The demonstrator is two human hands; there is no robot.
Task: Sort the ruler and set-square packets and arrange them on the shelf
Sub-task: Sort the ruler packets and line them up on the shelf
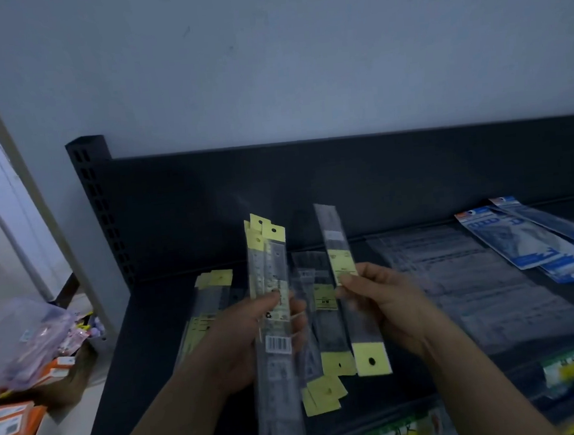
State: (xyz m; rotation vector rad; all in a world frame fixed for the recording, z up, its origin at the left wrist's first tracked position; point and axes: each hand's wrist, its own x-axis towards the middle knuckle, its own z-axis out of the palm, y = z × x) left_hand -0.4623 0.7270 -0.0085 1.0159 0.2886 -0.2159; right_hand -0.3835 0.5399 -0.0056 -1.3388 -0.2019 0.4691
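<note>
Bundle of clear plastic, yellow-tabbed ruler packets [268, 270] is clasped tabs-up in left grip [249, 326]; one tab-down packet [362, 328] is pinched in right grip [385, 305], likely for flipping to match.

Before you, the dark shelf [145, 348] carries yellow-tabbed ruler packets [212, 285] at its left. Clear sleeves [482, 277] lie to their right, blue packets [528, 243] far right.

Clear plastic bag [23, 337], bulging, contents blurred. Orange packs [10, 428] stacked below it, a few at its lower right. Small coloured items [81, 331] just beside its right edge. Pale door frame [37, 199] above it. Grey wall [301, 61] up and to its right.
</note>
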